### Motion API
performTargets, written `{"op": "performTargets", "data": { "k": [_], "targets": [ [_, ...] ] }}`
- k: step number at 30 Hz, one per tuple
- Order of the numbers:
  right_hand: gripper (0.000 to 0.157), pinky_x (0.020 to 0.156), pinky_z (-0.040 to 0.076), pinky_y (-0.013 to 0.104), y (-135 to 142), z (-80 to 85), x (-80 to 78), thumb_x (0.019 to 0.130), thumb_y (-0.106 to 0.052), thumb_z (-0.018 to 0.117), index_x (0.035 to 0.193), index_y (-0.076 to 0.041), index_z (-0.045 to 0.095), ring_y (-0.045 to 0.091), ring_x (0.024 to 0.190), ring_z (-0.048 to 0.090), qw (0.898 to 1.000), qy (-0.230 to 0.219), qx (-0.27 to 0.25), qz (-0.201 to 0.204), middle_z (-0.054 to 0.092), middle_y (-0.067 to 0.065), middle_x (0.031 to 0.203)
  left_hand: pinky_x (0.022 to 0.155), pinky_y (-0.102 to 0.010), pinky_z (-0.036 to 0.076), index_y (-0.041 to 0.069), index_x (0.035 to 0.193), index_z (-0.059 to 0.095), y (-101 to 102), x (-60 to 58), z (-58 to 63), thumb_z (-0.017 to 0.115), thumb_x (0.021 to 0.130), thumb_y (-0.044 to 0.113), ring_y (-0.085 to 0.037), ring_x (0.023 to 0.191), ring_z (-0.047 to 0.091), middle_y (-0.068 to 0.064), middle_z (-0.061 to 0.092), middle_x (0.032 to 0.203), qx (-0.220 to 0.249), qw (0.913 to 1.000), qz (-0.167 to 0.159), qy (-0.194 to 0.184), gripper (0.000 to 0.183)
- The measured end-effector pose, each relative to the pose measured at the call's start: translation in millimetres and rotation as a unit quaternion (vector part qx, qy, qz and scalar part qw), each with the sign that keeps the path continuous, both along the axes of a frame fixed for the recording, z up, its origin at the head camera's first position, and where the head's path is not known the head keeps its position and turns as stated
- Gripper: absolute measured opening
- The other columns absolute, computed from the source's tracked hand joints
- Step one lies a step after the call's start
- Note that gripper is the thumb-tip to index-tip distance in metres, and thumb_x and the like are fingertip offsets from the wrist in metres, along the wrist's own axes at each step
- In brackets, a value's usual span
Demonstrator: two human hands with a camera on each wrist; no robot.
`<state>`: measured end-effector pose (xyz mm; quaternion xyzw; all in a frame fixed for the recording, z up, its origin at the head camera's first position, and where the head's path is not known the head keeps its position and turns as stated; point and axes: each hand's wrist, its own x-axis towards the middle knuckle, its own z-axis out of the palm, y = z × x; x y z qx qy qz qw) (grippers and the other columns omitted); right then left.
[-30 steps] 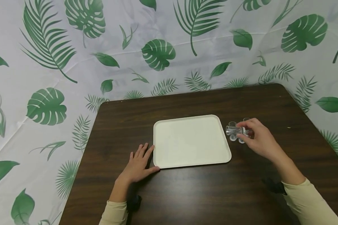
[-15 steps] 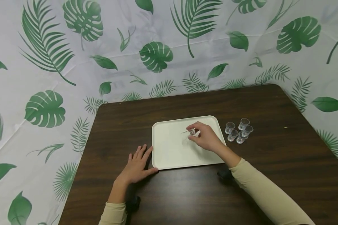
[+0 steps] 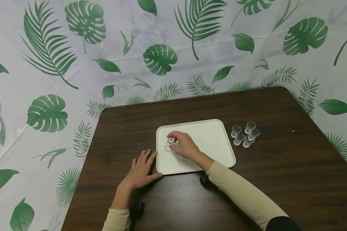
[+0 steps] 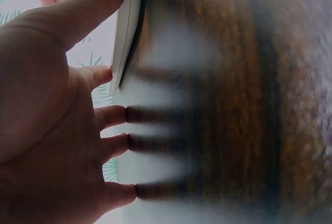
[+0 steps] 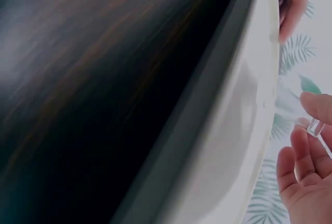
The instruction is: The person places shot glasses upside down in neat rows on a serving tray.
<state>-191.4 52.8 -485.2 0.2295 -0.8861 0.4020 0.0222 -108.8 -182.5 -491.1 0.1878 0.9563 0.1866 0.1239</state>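
A white rectangular tray (image 3: 208, 144) lies on the dark wooden table. My left hand (image 3: 138, 171) rests on the table at the tray's left side, fingers spread, with thumb and forefinger at its edge. Above the tray's left part, my right hand (image 3: 185, 146) pinches a small clear shot glass (image 3: 168, 146) between thumb and fingers. Its base seems to face up and its mouth down toward the tray; whether it touches the tray I cannot tell. In the right wrist view, part of the shot glass (image 5: 315, 127) shows between the fingertips.
Several clear shot glasses (image 3: 239, 139) stand grouped on the table (image 3: 283, 166) just right of the tray. Behind the table hangs a white cloth (image 3: 118, 80) printed with green leaves.
My right hand has carried the shot glass leftward from the group of glasses, across the tray to its left part, turning it from lying sideways. My left hand has stayed at the tray's edge.
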Motion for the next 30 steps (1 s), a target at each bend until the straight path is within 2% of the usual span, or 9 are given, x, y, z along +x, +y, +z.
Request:
{"op": "performTargets", "data": {
  "k": [5,13,21,30],
  "targets": [
    [0.035,0.083,0.048,0.033,-15,0.8,1.0,0.087,-0.011,0.074,0.121,-0.013,0.066,0.014,0.093,0.059,0.999,0.007,0.047,0.024,0.066,-0.001,0.113,0.105,-0.073,0.013,0.015,0.158,0.023,-1,0.7,-1.3,0.063,0.089,0.058,-0.042,0.147,0.010,-0.021,0.017,0.160,0.013,0.9999,-0.001,0.009,0.090],
    [0.034,0.086,0.048,0.030,-28,2.2,4.2,0.090,-0.011,0.070,0.123,-0.013,0.065,0.015,0.096,0.060,0.993,0.034,0.090,0.067,0.064,0.001,0.111,0.106,-0.072,0.013,0.017,0.158,0.020,-1,-0.7,-1.8,0.061,0.088,0.062,-0.040,0.148,0.008,-0.020,0.014,0.161,-0.001,1.0000,-0.003,0.000,0.092],
    [0.037,0.084,0.049,0.030,-30,0.0,5.8,0.091,-0.011,0.069,0.127,-0.013,0.064,0.013,0.094,0.059,0.992,0.049,0.094,0.067,0.065,0.001,0.111,0.105,-0.073,0.012,0.016,0.158,0.021,-1,-0.7,-1.6,0.062,0.088,0.061,-0.041,0.147,0.008,-0.020,0.015,0.161,0.007,1.0000,-0.003,0.002,0.092],
    [0.050,0.085,0.049,0.030,-27,-2.5,8.6,0.089,-0.012,0.072,0.136,-0.014,0.057,0.013,0.096,0.060,0.993,0.035,0.094,0.066,0.063,0.001,0.115,0.105,-0.073,0.013,0.017,0.158,0.022,0,-0.3,-2.0,0.062,0.089,0.060,-0.042,0.147,0.009,-0.021,0.016,0.161,0.009,1.0000,-0.003,0.004,0.091]
  ]
}}
